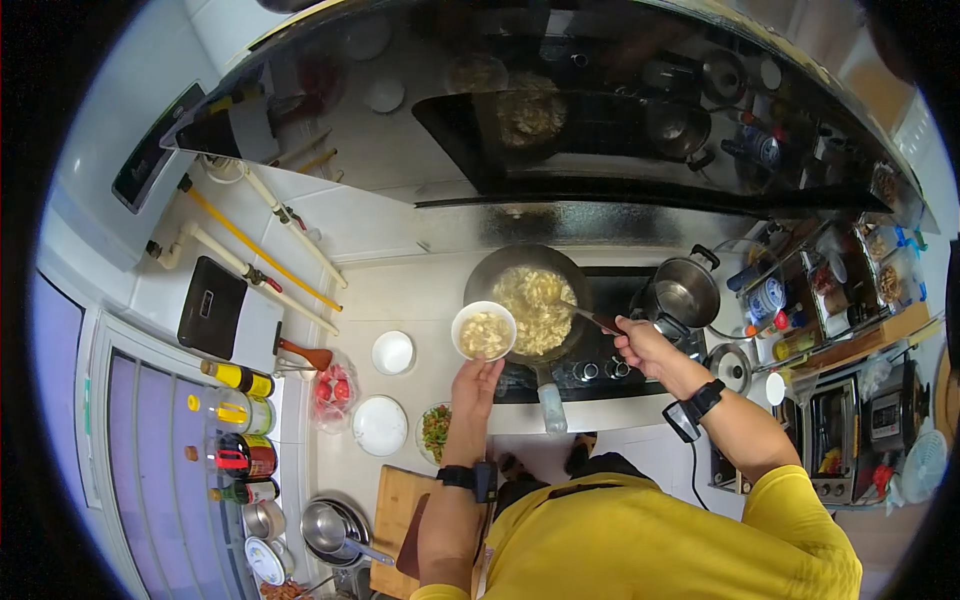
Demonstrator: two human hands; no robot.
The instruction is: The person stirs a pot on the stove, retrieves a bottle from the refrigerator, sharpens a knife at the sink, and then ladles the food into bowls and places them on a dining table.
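Observation:
A wok (480, 274) on the stove holds egg pieces in broth (541, 307). My left hand (478, 379) holds a white bowl (455, 319) from below, over the wok's left rim; similar egg pieces and liquid fill it. The handle of a cooking utensil (592, 316) is gripped by my right hand (637, 345), right of the wok. Its head is down in the food and hidden. The wok's handle (551, 405) points towards me, between my arms. Left of the wok, a small white bowl (393, 352) and a white plate (379, 426) stand on the counter.
A steel pot (686, 289) stands on the right burner, beside glass lids (729, 367). At left are a bag of tomatoes (334, 390), a dish of chopped vegetables (435, 431), a cutting board (394, 495), pans (326, 525) and bottles (244, 412). A range hood (360, 135) overhangs the stove.

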